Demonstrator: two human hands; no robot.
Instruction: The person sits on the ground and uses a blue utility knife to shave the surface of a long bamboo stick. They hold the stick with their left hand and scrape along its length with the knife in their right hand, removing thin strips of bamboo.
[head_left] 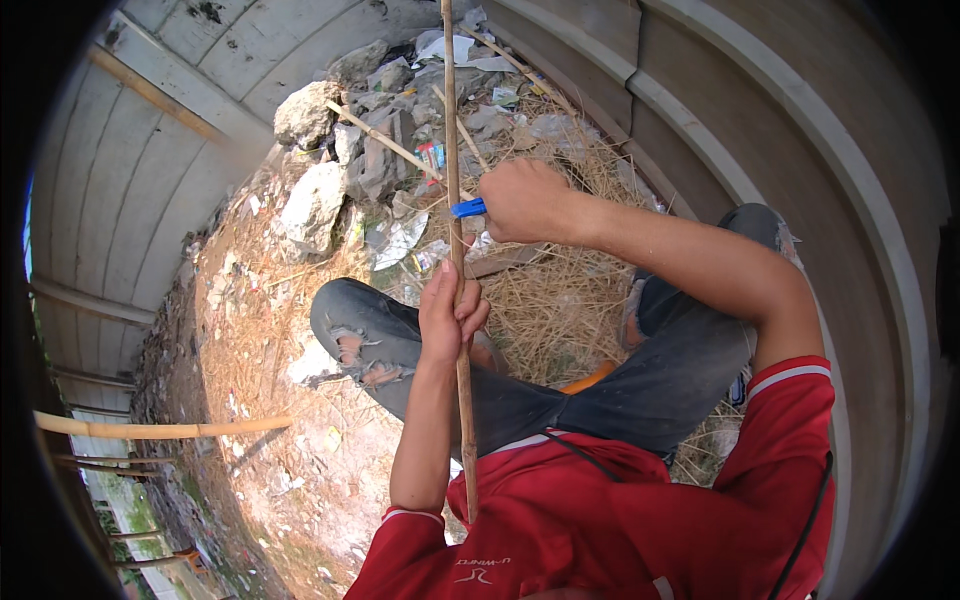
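A long, thin wooden stick [452, 120] runs nearly upright through the picture, from the top edge down to my red shirt. My left hand [449, 310] is closed around its middle, just above my bent knee. Farther up, my right hand [525, 200] makes a fist around a blue tool that looks like a utility knife [468, 208]. The knife's blue end meets the stick from the right side, and my fingers cover the rest of it. Any blade is too small to make out.
Pale rocks [315, 205] and litter lie ahead among dry straw [560, 310]. Corrugated metal sheeting [800, 150] curves along the right, and grey panels [110, 200] stand at the left. A bamboo pole [160, 430] juts in from the left. Something orange [590, 378] shows by my legs.
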